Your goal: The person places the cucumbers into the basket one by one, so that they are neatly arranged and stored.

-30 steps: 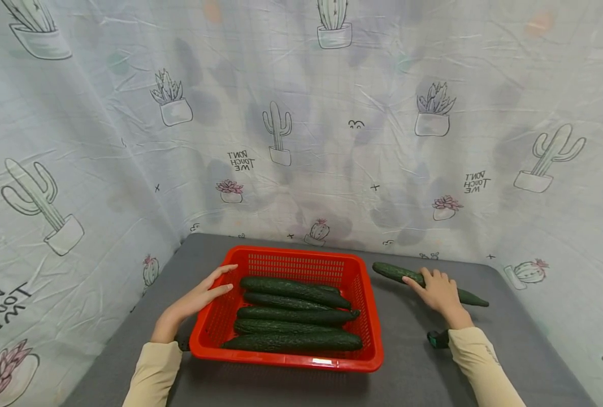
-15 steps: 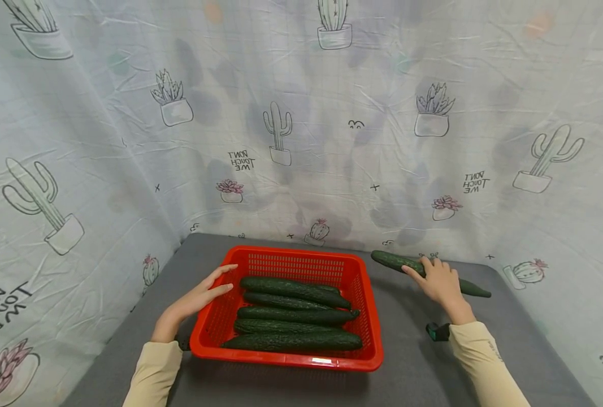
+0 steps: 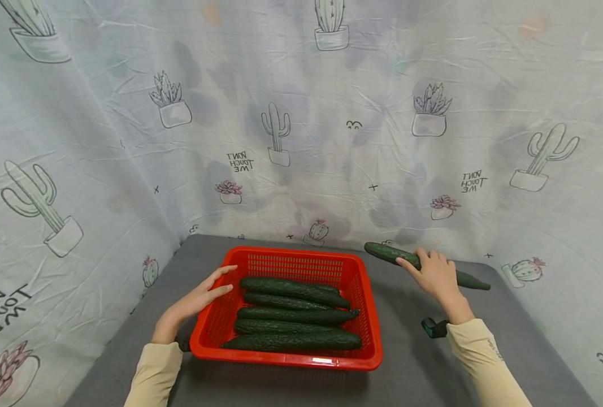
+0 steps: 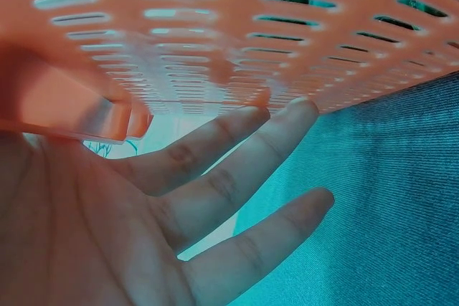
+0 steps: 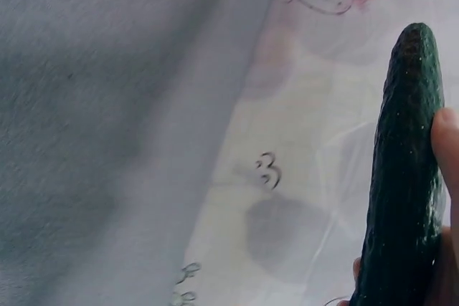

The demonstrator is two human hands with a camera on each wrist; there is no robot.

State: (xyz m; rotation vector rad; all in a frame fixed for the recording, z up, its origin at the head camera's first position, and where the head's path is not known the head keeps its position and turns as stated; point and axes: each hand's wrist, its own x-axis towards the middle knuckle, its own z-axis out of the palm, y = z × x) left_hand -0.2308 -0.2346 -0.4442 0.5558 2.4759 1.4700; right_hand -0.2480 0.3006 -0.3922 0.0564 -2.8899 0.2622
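Note:
My left hand (image 3: 196, 298) holds the left rim of a red plastic basket (image 3: 374, 316), thumb and a finger over the top. In the left wrist view, three extended fingers (image 4: 247, 163) lie outside along the slotted wall, two tips right at it. Inside the basket, several long dark green cucumbers (image 3: 296, 340) lie side by side. To its right, my right hand (image 3: 437, 277) grips another cucumber (image 3: 390, 252) around the middle, raised above the table. The right wrist view shows this cucumber (image 5: 405, 155) with a thumb against its side and other fingers partly hidden behind.
The basket stands on a grey table (image 3: 408, 350). A pale curtain (image 3: 321, 141) printed with cacti surrounds the table at the back and sides. Below the right wrist hangs a small dark device (image 3: 434, 328).
My right hand has lifted its cucumber off the table and shifted it slightly left and up. The left hand and the basket stay in place.

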